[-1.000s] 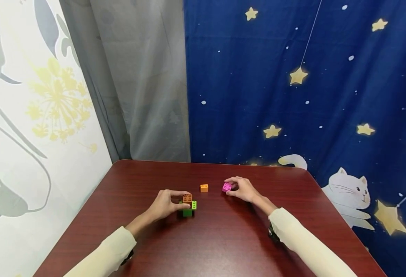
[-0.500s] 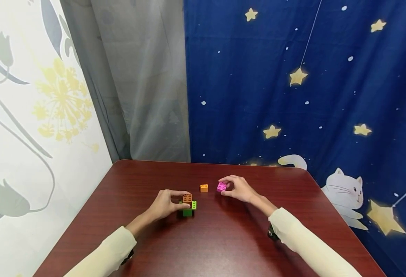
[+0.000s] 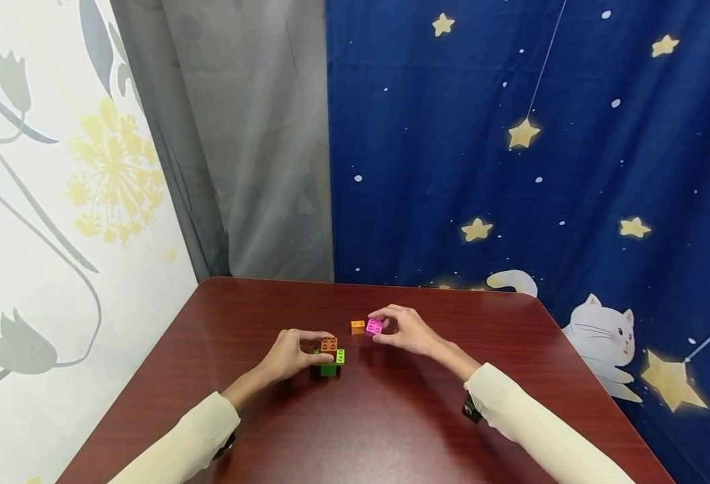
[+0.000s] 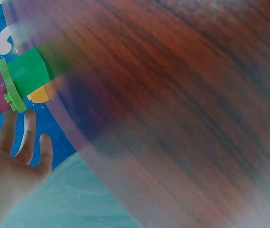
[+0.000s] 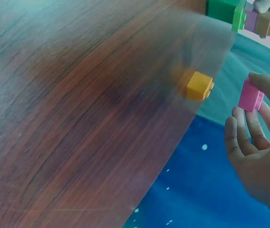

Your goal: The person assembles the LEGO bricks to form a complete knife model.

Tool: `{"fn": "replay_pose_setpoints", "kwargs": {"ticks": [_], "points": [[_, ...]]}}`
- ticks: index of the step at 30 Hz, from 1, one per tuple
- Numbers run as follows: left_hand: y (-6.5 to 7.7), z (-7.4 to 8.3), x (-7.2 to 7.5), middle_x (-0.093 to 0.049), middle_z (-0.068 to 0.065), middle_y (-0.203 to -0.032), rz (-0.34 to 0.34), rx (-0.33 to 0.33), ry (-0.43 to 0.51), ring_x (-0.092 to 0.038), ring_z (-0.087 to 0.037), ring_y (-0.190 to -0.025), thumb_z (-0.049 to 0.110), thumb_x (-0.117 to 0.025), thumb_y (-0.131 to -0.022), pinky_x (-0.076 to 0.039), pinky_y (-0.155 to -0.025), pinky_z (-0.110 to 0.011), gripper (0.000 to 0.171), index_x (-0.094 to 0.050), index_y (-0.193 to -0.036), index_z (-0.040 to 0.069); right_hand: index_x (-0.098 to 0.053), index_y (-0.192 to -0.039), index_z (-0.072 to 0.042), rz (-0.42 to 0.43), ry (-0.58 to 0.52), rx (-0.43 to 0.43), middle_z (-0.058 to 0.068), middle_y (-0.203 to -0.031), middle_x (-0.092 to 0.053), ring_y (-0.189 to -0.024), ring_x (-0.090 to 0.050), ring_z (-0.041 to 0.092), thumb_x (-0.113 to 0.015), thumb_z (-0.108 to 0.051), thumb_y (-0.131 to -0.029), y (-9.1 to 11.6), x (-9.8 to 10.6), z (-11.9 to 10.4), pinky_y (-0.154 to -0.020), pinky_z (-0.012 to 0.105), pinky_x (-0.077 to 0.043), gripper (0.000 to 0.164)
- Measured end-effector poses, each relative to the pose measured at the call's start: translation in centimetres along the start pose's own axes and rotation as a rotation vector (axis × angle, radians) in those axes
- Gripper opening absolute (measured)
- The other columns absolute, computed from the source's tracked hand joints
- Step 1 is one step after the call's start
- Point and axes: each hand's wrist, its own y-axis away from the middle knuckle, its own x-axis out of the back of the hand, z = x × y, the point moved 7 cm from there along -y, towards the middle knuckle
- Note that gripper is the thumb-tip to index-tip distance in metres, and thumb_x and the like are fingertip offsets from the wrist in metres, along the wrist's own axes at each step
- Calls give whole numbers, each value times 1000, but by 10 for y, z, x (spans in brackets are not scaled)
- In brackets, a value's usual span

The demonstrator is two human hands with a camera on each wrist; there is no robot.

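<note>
Pink block [image 3: 374, 327] moved left, pinched in right grip [image 3: 410, 332].

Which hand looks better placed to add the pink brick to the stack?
Probably the right hand: it pinches the pink brick, just to the right of the stack, while the left hand is occupied gripping that stack.

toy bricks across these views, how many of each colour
Dark green boxy plastic brick: 1
Light green flat plastic brick: 1
Purple boxy plastic brick: 1
Brown boxy plastic brick: 1
Orange boxy plastic brick: 1
Pink boxy plastic brick: 1
Total: 6
</note>
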Motion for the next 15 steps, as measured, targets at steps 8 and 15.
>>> {"fn": "replay_pose_setpoints", "kwargs": {"ticks": [8,15], "points": [[-2,0,0,-78,6,-101,-4,-16,-17,-72,-10,-90,33,-90,-82,-58,-73,-23,36,-79,-117,28,-71,-128,-8,-23,-38,42,3,-106,-69,-92,-69,24,-86,-14,-86,-7,-5,-19,-77,47,-59,45],[-1,1,1,-78,7,-102,-5,-6,-23,-71,-11,-92,32,-90,-82,-57,-74,-22,36,-79,-116,28,-71,-129,-6,-51,-51,55,3,-109,-69,-96,-70,31,-86,-16,-87,-13,-12,-28,-78,44,-59,46]]}}
